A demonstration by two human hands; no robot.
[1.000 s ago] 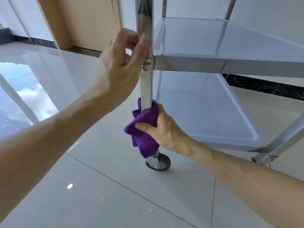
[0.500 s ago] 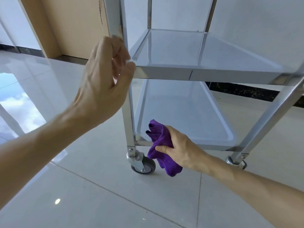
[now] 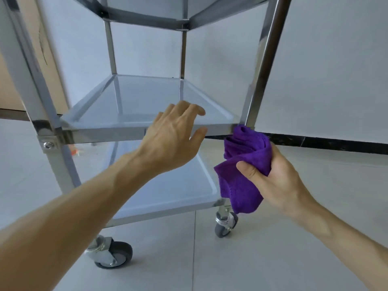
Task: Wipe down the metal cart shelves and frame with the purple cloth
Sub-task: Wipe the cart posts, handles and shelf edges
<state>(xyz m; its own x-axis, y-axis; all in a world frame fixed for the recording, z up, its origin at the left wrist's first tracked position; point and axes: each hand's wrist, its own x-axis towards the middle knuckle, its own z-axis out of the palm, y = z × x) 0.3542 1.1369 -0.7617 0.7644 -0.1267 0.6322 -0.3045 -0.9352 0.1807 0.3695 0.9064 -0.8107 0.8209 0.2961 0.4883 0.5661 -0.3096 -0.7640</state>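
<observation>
A stainless metal cart stands in front of me, with a middle shelf [image 3: 134,106], a bottom shelf [image 3: 168,185] and the underside of a top shelf [image 3: 147,15] in view. My right hand [image 3: 275,177] grips a bunched purple cloth [image 3: 243,164]. The cloth's top touches the front right post [image 3: 264,66] where it meets the middle shelf's front rail. My left hand [image 3: 174,137] hovers over the front edge of the middle shelf, fingers spread, holding nothing. The front left post [image 3: 27,76] rises at the left.
Two front caster wheels show, one at lower left [image 3: 113,255] and one at lower right [image 3: 225,224]. The cart stands on a glossy tiled floor [image 3: 231,259]. A white wall with a dark baseboard [image 3: 336,143] runs behind, and a wooden panel [image 3: 12,85] sits at far left.
My right hand carried the cloth from the front left post near its wheel up to the front right post at middle-shelf height. My left hand let go of the left post and moved over the shelf edge.
</observation>
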